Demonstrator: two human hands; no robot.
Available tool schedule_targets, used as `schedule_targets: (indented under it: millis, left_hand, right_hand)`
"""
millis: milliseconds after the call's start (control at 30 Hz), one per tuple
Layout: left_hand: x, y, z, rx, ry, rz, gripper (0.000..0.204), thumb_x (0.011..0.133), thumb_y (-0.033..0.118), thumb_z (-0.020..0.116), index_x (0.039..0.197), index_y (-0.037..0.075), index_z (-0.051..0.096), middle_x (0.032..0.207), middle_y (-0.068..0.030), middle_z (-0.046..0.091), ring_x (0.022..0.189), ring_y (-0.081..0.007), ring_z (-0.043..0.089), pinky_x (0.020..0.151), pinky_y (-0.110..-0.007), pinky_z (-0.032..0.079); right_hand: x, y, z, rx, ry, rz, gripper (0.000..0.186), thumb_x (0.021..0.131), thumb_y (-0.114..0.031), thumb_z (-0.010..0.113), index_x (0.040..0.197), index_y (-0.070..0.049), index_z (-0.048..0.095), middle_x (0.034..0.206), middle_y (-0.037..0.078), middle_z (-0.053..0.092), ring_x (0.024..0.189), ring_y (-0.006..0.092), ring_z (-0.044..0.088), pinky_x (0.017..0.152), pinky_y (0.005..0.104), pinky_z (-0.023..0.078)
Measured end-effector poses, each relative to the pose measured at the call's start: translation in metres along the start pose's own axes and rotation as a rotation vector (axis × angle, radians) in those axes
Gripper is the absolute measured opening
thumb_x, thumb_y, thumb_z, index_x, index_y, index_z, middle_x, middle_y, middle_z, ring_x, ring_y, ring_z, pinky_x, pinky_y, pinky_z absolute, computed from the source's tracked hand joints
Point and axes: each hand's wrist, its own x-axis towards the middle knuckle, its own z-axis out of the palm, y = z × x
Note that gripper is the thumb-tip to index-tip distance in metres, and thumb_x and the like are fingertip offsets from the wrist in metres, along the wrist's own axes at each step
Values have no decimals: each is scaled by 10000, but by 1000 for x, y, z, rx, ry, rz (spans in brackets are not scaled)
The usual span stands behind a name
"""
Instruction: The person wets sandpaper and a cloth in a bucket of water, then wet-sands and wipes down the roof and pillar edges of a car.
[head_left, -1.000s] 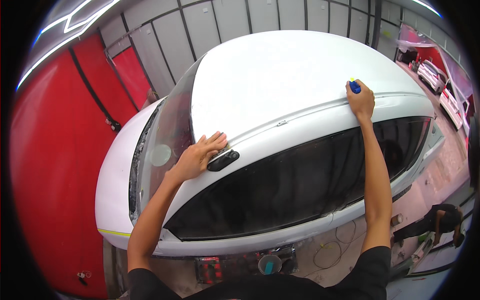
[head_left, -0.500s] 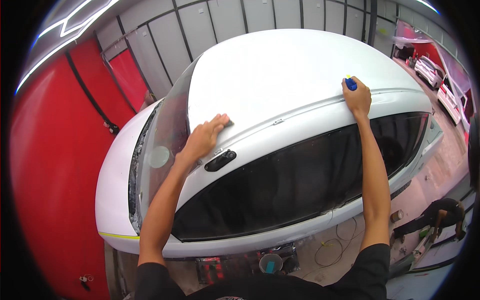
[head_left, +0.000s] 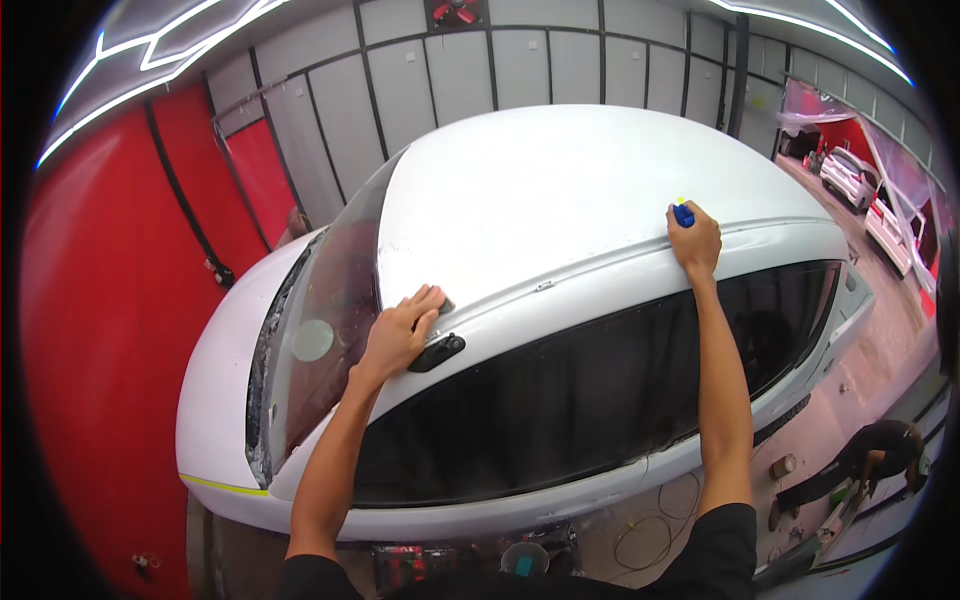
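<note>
A white car [head_left: 570, 170] stands across the view, its side toward me. My left hand [head_left: 400, 330] is pressed on a small grey pad [head_left: 444, 303] at the roof's near front corner, fingers together over it, beside a black fitting [head_left: 435, 353] on the pillar. My right hand [head_left: 695, 240] grips a small blue object [head_left: 684, 214] with a yellow tip on the roof, just above the long groove near its edge. The dark side window [head_left: 520, 425] runs below both arms, and the windshield [head_left: 320, 280] lies to the left.
Red covering [head_left: 100, 360] hangs at the left, grey panelled walls behind. A co-worker [head_left: 870, 450] bends over at the lower right. A can [head_left: 783, 465], a cable [head_left: 645, 540] and a bucket [head_left: 525, 558] are on the floor. Other white cars [head_left: 885, 235] stand in the right background.
The whole scene sits lower in the view. My left hand moved up along the roof corner, then back toward the edge. My right hand keeps its grip and sits slightly further left in view.
</note>
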Motion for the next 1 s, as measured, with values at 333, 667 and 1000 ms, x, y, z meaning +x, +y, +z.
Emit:
schedule_targets:
  millis: [333,667,1000]
  left_hand:
    - [3,-1,-3,-5,-50,17,365,1003,239,566,1340,158,680,1406,-163,621,1327,-372,561,1083,-452,463]
    - [31,-25,-10,16,-67,10,387,1040,258,503,1356,102,662,1389,-177,632,1386,-419,488,1133,-455,415]
    - [42,-21,-5,75,-23,-34,361,1073,210,457,1322,60,671,1392,-140,638,1364,-361,525,1150,-430,416]
  right_hand:
    - [-1,-3,-2,12,43,-4,286,855,-371,705,890,-87,707,846,188,727,833,429,696,749,503,547]
    - [-3,-15,4,41,14,-17,262,842,-357,712,870,-97,705,843,167,734,837,418,702,748,503,554]
    - [-4,-17,6,72,18,16,263,822,-332,721,863,-72,716,830,166,735,814,403,711,757,483,566]
